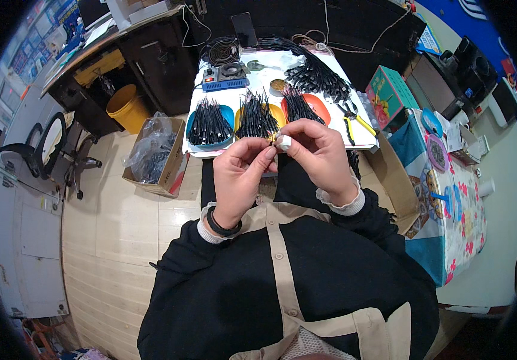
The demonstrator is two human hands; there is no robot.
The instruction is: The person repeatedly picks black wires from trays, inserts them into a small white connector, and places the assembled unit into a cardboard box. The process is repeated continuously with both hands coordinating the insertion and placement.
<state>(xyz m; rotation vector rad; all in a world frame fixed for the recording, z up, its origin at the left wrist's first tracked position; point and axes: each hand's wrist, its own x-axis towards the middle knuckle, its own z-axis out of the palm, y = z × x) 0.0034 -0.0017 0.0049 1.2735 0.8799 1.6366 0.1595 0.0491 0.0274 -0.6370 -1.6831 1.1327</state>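
Note:
My left hand [234,174] and my right hand [323,159] meet in front of my chest at the table's near edge, fingertips pinched close together. Between them is something thin and too small to name. A small white piece [284,143] shows at my right thumb tip; whether it is held or wrapped round the thumb, I cannot tell. Just beyond stand three trays of short black cables with bared ends: a blue tray [225,141], a yellow tray [277,114] partly hidden by my hands, and an orange-red tray [318,107].
Yellow-handled pliers [363,125] lie at the table's right. Behind are a small blue heater [225,81], a fan [222,52], a round tin [277,86] and a black cable heap [318,75]. Cardboard boxes flank the table, a plastic-lined box [156,156] left, another [393,180] right.

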